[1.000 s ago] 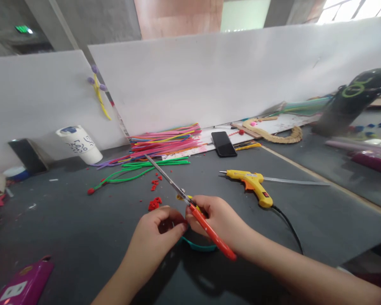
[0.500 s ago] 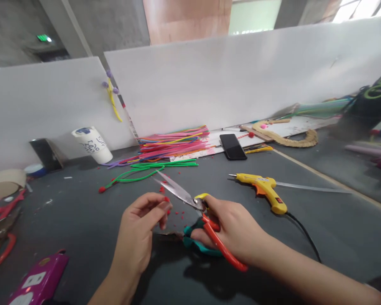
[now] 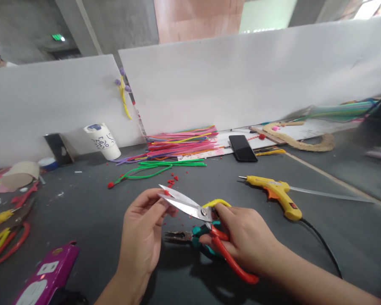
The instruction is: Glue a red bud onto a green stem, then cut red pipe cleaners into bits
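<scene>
My right hand (image 3: 241,237) grips a pair of scissors (image 3: 190,206) with orange handles and a yellow loop; the blades are parted and point left. My left hand (image 3: 142,231) pinches a small red piece (image 3: 167,193) at the blade tips. Under my right hand lie teal-handled pliers (image 3: 184,236) on the dark grey table (image 3: 82,220). Red scraps (image 3: 173,181) are scattered just beyond the blades.
A yellow glue gun (image 3: 277,192) with a black cord lies to the right. A pile of coloured pipe cleaners (image 3: 180,144), a black phone (image 3: 243,148) and a paper cup (image 3: 102,142) sit by the white partition. A magenta power strip (image 3: 47,277) is near left.
The scissors have swung lower and their blades have opened wider. My left hand moved up to the blade tips with the red piece. The view shifted left.
</scene>
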Action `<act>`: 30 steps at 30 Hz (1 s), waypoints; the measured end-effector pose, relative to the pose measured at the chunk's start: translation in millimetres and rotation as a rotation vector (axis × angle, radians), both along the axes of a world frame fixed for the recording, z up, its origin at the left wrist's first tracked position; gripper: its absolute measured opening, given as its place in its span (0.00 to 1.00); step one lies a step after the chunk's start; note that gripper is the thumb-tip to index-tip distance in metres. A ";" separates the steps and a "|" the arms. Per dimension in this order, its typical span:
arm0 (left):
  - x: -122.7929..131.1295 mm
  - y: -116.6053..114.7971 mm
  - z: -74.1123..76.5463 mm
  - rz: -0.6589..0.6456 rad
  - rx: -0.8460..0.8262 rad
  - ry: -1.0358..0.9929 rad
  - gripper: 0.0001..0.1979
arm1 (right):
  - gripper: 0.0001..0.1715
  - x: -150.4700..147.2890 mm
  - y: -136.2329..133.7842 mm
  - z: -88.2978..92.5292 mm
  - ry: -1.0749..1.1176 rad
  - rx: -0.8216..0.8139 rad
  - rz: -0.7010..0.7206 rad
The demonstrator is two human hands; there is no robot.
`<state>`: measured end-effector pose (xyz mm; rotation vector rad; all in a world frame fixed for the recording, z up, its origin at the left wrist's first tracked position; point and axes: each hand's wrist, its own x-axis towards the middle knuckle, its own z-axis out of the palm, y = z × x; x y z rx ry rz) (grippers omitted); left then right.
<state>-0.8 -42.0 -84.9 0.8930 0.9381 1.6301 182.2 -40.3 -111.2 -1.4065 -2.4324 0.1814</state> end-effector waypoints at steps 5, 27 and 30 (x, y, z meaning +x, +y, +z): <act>-0.5 0.5 -0.5 -0.004 0.006 -0.003 0.03 | 0.21 -0.8 1.9 -1.9 -0.001 0.050 0.013; 0.0 0.7 0.5 -0.047 -0.006 -0.045 0.03 | 0.23 -2.4 1.3 -5.6 -0.024 0.152 0.028; -0.7 2.0 0.3 -0.044 -0.010 -0.050 0.03 | 0.23 -1.7 1.3 -6.6 -0.035 0.153 0.025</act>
